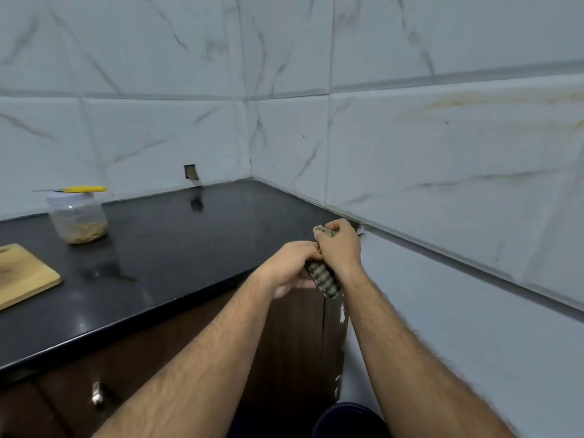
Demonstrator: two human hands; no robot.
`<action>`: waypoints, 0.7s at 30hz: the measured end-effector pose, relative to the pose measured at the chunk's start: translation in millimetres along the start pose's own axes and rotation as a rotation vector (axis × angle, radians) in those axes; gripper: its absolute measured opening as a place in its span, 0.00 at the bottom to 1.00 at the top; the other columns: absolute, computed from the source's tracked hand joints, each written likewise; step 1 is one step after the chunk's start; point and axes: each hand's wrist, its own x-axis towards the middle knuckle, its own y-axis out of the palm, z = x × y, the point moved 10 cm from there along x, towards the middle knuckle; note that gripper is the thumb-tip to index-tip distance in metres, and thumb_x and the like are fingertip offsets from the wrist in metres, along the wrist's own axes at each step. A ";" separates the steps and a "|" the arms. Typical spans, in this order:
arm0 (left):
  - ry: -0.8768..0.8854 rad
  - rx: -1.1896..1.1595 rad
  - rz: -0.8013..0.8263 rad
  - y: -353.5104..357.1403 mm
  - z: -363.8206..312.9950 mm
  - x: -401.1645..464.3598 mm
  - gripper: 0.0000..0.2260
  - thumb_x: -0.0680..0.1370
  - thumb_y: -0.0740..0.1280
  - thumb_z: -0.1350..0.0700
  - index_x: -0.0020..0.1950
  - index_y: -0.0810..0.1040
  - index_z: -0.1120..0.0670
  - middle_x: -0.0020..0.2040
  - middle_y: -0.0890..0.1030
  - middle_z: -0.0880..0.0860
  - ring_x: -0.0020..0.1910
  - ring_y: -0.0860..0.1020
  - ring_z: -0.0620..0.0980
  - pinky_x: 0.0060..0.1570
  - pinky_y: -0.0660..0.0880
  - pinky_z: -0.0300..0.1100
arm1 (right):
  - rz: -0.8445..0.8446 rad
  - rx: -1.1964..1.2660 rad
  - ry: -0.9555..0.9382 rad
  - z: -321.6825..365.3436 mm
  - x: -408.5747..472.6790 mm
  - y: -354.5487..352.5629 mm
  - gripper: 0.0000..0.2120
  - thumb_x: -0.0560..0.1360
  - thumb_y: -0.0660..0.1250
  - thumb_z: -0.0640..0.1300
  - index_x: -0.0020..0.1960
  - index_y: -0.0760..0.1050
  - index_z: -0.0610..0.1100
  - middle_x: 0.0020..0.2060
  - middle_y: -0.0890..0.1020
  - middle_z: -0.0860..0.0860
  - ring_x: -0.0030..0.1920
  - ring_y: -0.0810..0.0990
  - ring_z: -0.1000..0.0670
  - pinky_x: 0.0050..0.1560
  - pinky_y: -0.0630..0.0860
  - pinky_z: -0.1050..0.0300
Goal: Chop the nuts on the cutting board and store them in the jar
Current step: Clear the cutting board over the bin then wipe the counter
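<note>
A clear plastic jar (79, 218) with chopped nuts at its bottom stands at the back left of the black counter (177, 241). A yellow-handled knife (74, 189) lies across its top. The corner of a wooden cutting board (23, 273) shows at the left edge. Over the counter's right front corner, my right hand (339, 248) grips a folded checked cloth (325, 279). My left hand (290, 268) holds the same cloth from the left, fingers curled on it. Both hands are far to the right of the jar and board.
White marble-look tiled walls (442, 153) meet at the back corner, and one runs close along my right arm. A small hole (191, 172) is cut in the back wall. Brown cabinets (189, 358) with a metal handle (96, 393) sit below. A dark round bin (347, 420) is on the floor.
</note>
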 end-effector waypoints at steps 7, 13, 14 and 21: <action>0.108 -0.202 -0.273 -68.6 -22.3 -17.7 0.10 0.79 0.59 0.65 0.49 0.78 0.55 0.41 0.83 0.54 0.39 0.82 0.50 0.41 0.79 0.45 | 0.309 0.212 -0.104 87.7 -11.0 57.0 0.14 0.81 0.63 0.52 0.56 0.78 0.43 0.51 0.82 0.49 0.54 0.80 0.49 0.58 0.75 0.51; 0.234 -0.330 -0.514 -159.1 -44.6 -46.8 0.11 0.78 0.58 0.66 0.55 0.78 0.57 0.48 0.84 0.58 0.48 0.81 0.56 0.53 0.78 0.58 | 0.470 0.320 0.028 110.0 -22.4 117.0 0.27 0.77 0.69 0.56 0.68 0.72 0.41 0.62 0.78 0.47 0.58 0.79 0.49 0.57 0.79 0.49; 0.243 -0.337 -0.551 -174.2 -45.8 -52.4 0.11 0.78 0.58 0.66 0.53 0.78 0.57 0.48 0.84 0.57 0.47 0.81 0.55 0.52 0.78 0.57 | 0.550 0.362 0.080 112.2 -30.7 133.5 0.24 0.77 0.69 0.55 0.65 0.74 0.38 0.57 0.82 0.44 0.53 0.82 0.48 0.48 0.81 0.52; 0.182 -0.253 -0.716 -263.3 -30.9 -69.0 0.11 0.79 0.58 0.66 0.49 0.78 0.57 0.46 0.83 0.57 0.45 0.80 0.55 0.45 0.76 0.49 | 0.710 0.608 0.269 130.8 -44.9 218.5 0.05 0.78 0.67 0.35 0.53 0.80 0.40 0.39 0.86 0.47 0.37 0.85 0.52 0.33 0.79 0.57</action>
